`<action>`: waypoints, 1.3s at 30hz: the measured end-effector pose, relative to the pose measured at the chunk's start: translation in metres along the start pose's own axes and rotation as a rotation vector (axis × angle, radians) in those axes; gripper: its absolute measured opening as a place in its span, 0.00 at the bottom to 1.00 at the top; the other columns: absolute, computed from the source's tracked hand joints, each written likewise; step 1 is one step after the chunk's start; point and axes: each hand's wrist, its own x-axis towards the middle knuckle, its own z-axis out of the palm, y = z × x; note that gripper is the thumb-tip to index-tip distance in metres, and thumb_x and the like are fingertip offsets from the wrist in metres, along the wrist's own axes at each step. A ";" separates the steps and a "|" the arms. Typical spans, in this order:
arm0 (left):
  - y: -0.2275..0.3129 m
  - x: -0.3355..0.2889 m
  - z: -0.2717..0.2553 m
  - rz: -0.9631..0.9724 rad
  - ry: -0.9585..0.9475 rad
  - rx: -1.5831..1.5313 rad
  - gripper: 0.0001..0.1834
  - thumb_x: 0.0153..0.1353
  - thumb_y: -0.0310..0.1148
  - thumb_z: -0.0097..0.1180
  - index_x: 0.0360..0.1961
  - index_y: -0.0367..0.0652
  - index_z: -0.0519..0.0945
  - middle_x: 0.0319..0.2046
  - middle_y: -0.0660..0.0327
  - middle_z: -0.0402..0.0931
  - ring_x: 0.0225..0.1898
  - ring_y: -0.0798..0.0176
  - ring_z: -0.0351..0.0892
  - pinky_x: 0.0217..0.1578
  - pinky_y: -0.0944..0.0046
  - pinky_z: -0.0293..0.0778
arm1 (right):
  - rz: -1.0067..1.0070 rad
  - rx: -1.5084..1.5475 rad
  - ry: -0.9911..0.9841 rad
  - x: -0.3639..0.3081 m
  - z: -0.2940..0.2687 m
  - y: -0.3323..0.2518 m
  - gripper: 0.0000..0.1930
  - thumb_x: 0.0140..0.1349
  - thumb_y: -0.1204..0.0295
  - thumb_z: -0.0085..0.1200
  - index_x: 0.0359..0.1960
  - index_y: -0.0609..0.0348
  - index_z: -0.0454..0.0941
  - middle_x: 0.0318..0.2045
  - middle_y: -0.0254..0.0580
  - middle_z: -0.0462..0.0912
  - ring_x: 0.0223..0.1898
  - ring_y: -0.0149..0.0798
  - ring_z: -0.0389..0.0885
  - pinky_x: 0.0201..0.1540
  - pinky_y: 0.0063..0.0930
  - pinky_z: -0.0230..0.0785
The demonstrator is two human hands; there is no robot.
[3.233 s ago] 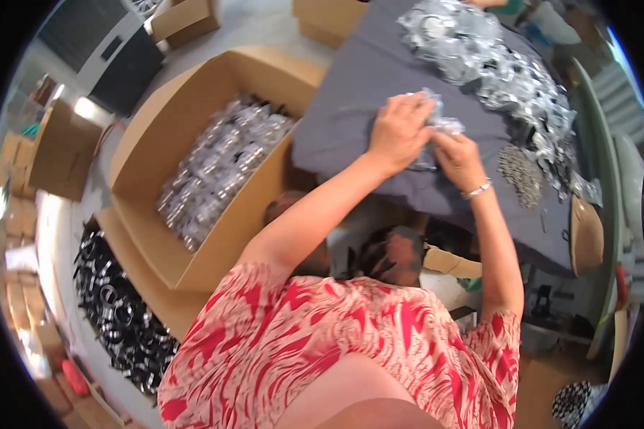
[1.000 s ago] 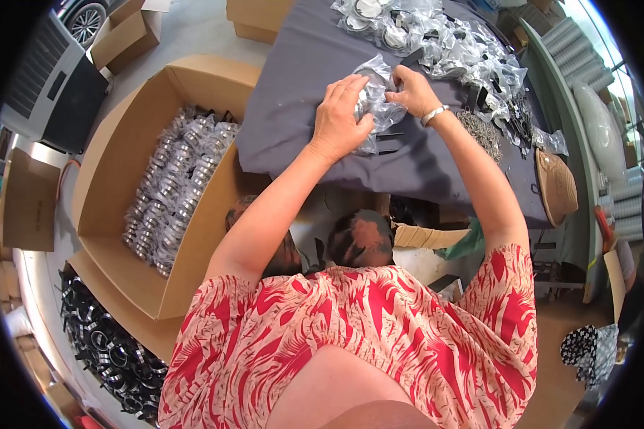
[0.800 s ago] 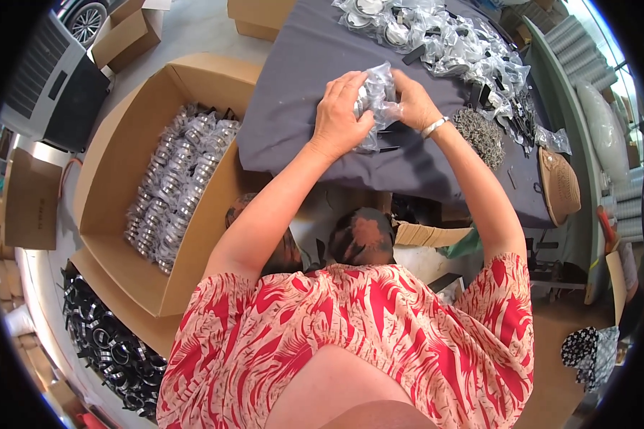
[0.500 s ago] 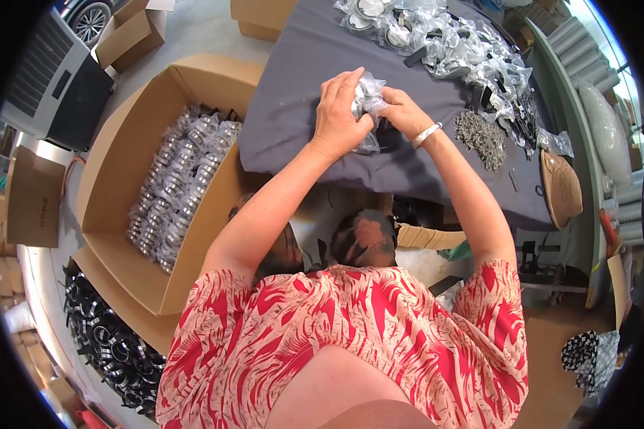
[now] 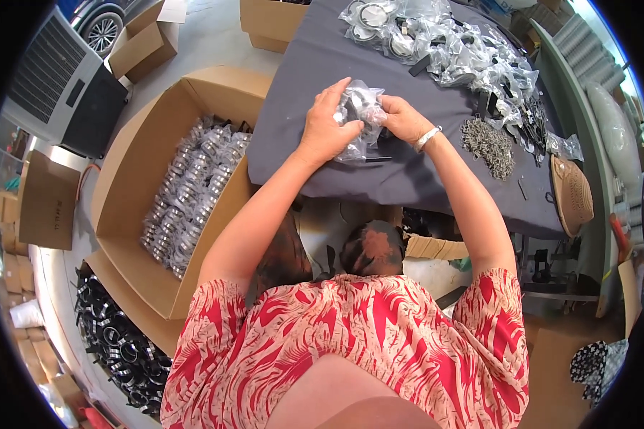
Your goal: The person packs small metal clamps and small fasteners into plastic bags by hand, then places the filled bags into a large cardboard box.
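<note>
Near the front edge of the cloth-covered table, a clear plastic bag [image 5: 363, 107] with shiny metal and dark parts inside sits between my two hands. My left hand [image 5: 327, 123] cups its left side, the fingers long along the far side and the thumb on the near side. My right hand [image 5: 406, 119], with a pale bracelet at the wrist, pinches the bag's right side between thumb and fingers. A thin black strip [image 5: 378, 159] shows on the cloth by the bag's lower edge. What exactly the bag contains is blurred by glare.
Several bagged parts [image 5: 451, 53] are heaped at the table's far side, with a pile of small metal chains [image 5: 488, 146] and a straw hat [image 5: 571, 194] at right. On my left, a large open carton [image 5: 132, 193] holds rows of bagged metal rings; black rings [image 5: 122, 343] lie below it.
My left hand has shifted slightly left and its thumb has come lower, so more of the bag shows between my hands. The whole view has shifted a little.
</note>
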 end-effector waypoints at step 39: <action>0.007 -0.006 -0.003 0.236 0.095 0.202 0.24 0.32 0.28 0.60 0.39 0.50 0.79 0.41 0.55 0.72 0.39 0.53 0.71 0.38 0.59 0.71 | -0.021 -1.475 0.310 0.173 -0.107 -0.053 0.14 0.49 0.70 0.50 0.41 0.53 0.74 0.37 0.46 0.78 0.42 0.48 0.76 0.43 0.41 0.69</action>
